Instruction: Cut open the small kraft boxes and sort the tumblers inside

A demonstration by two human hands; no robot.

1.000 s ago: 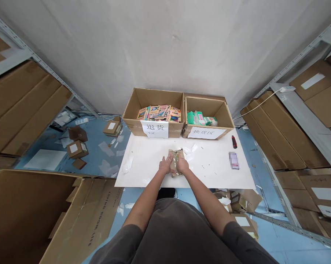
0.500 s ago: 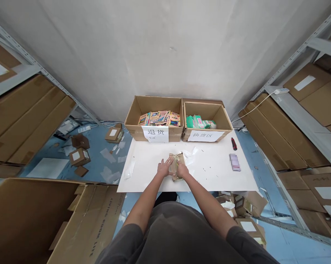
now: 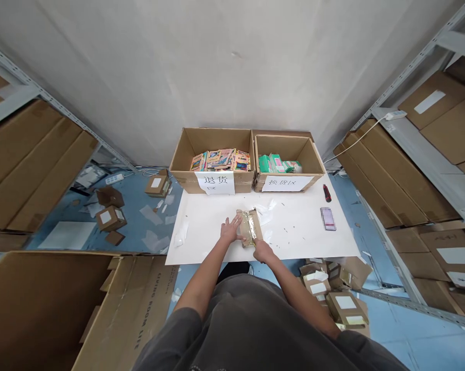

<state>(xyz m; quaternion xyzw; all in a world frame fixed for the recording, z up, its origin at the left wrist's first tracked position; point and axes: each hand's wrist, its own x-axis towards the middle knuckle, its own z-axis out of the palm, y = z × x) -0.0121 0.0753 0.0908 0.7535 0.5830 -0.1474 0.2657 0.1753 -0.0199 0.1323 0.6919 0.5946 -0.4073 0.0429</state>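
Note:
A small brown cardboard parcel (image 3: 250, 226) with shiny clear tape along it lies on the white table (image 3: 302, 232). My left hand (image 3: 230, 230) lies flat, fingers stretched out, against the parcel's left side. My right hand (image 3: 262, 251) is at the parcel's near right corner, close to the table's front edge, its fingers curled; I cannot make out what they pinch. Scraps of clear plastic (image 3: 266, 216) lie just beyond the parcel.
Two open labelled boxes stand at the table's back: the left box (image 3: 186, 170) holds colourful packs, the right box (image 3: 313, 161) green ones. A red cutter (image 3: 327, 192) and a phone (image 3: 328, 218) lie at right. Small parcels (image 3: 110, 217) litter the floor. Shelves of cartons flank both sides.
My right hand has drawn back from on top of the parcel toward the table's front edge. The left hand stays against the parcel's left side. The camera shifted slightly.

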